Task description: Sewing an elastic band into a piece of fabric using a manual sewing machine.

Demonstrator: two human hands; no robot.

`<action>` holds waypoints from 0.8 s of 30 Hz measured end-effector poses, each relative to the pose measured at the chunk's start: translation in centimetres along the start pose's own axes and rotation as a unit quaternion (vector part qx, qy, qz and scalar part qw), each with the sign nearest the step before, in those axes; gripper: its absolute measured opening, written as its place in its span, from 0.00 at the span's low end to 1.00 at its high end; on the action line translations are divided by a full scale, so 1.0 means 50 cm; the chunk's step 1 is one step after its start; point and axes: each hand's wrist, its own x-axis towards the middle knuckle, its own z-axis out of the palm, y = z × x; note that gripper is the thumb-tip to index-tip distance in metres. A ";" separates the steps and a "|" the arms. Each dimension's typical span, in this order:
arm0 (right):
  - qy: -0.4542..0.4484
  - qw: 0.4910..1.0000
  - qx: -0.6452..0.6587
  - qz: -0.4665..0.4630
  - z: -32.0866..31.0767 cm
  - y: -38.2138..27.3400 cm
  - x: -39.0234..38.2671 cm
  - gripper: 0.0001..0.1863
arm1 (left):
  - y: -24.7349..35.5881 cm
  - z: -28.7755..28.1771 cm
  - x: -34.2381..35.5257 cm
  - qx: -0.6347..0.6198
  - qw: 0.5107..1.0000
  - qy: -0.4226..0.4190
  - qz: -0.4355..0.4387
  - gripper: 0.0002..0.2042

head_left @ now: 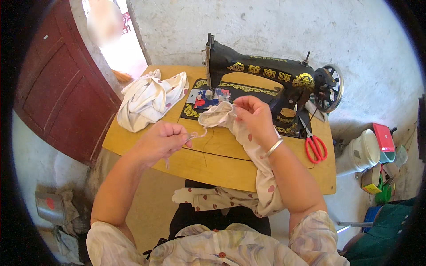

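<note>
In front of the black sewing machine, my right hand pinches the gathered end of a cream fabric piece with dark pink heart shapes. This piece drapes from the table over the edge into my lap. My left hand is closed on a thin pale cord, which runs toward the gathered end; a bit of it hangs below my fingers. Whether the cord is joined to the fabric I cannot tell. A patch of red, white and blue cloth lies under the needle area, just beyond my hands.
A crumpled cream cloth rests at the table's left. Red-handled scissors lie near the right edge of the wooden table. A white bucket stands on the right, a dark red door on the left. Beyond the doorway a person is blurred.
</note>
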 end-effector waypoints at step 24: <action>-0.366 0.919 0.089 0.118 0.018 -0.063 -0.055 0.11 | 0.028 -0.012 -0.031 -0.028 0.999 0.025 0.031 0.07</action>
